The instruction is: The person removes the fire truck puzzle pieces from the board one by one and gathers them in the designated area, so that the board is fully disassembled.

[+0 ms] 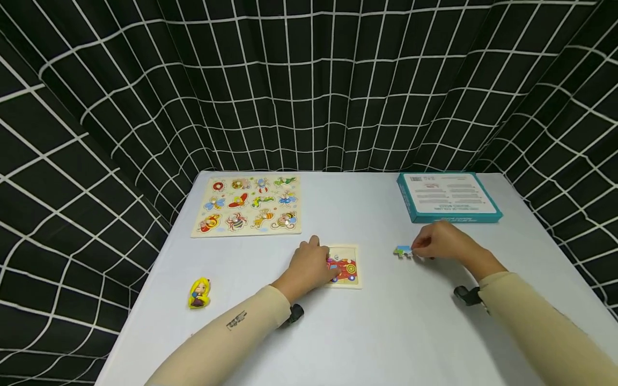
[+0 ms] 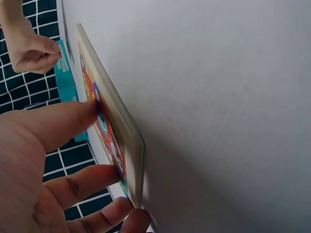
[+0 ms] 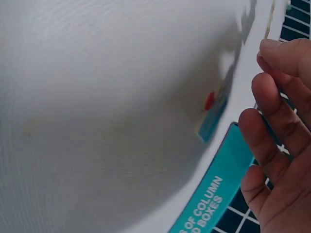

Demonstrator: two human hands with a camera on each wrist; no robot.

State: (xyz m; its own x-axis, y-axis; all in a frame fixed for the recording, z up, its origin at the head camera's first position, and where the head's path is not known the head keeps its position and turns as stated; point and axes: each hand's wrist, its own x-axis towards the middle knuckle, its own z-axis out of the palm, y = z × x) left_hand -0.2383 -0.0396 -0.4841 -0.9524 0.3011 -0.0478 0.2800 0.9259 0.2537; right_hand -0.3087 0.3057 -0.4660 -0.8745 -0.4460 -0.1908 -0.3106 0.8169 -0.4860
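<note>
My left hand [image 1: 306, 268] rests on a small wooden jigsaw tray [image 1: 345, 286] showing a red vehicle picture [image 1: 346, 269]. In the left wrist view, its thumb [image 2: 73, 116] and forefinger touch the picture, while other fingertips lie at the tray's edge. To the right, my right hand [image 1: 441, 241] pinches a small blue and green jigsaw piece [image 1: 402, 251] between thumb and forefinger. Seen from the right wrist, a blue and red piece [image 3: 212, 121] lies on the table below the hand; the hand seems to hide it in the head view.
Back left lies a wooden insect puzzle board [image 1: 251, 206]. A teal box [image 1: 449, 197] with a white label is at the back right, just beyond my right hand. A yellow-haired figurine [image 1: 199, 292] lies front left. Black gridded cloth [image 1: 309, 96] surrounds the white table [image 1: 376, 332].
</note>
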